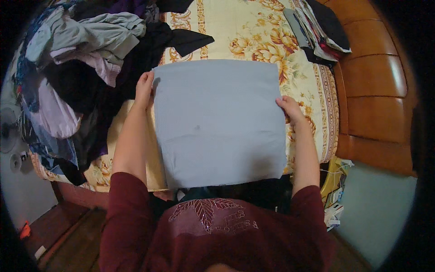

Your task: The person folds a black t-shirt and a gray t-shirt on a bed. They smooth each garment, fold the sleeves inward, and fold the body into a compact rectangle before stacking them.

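Note:
A flat, light blue-grey piece of cloth (221, 102), roughly rectangular, is spread out before me between my two hands. My left hand (145, 88) pinches its left edge near the far corner, with some fingers hidden beneath. On the opposite side my right hand (291, 108) grips the right edge, thumb on top and the other fingers mostly out of sight. A faint crease crosses the cloth's lower half. Its near edge hangs close to my body, so I cannot tell how much of it rests on the bed.
Under the cloth is a bed with a floral bedspread (258, 46). A loose heap of clothes (91, 37) covers its left side. Folded garments (319, 32) are stacked at the far right, beside a brown padded headboard (373, 81). A yellow stool or rack (331, 183) with cables stands at the right.

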`<action>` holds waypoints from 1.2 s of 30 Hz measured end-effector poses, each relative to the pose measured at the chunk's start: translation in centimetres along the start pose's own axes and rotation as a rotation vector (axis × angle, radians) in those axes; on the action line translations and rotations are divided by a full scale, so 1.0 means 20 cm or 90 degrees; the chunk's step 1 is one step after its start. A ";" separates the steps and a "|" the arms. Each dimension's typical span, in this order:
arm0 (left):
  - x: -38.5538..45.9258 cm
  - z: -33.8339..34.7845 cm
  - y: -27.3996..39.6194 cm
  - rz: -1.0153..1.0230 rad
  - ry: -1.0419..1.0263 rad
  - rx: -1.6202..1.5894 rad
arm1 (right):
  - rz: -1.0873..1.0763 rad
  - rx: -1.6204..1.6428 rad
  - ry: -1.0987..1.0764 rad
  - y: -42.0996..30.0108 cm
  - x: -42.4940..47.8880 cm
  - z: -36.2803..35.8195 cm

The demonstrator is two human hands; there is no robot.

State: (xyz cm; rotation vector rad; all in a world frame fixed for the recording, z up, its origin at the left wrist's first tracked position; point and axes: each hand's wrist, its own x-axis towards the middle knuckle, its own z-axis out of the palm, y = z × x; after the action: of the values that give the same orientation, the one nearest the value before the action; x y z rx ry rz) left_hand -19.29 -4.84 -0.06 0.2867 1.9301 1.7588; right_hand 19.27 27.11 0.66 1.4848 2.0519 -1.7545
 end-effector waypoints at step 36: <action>-1.64 -0.21 -0.27 0.430 -0.188 0.867 | -0.384 -0.548 0.366 0.49 -1.16 0.55</action>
State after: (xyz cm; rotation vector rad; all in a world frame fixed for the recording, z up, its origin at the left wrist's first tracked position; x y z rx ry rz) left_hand 7.51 -25.00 2.13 1.6659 2.6149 0.2775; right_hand 32.70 3.22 3.21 1.1966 3.1552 -0.2671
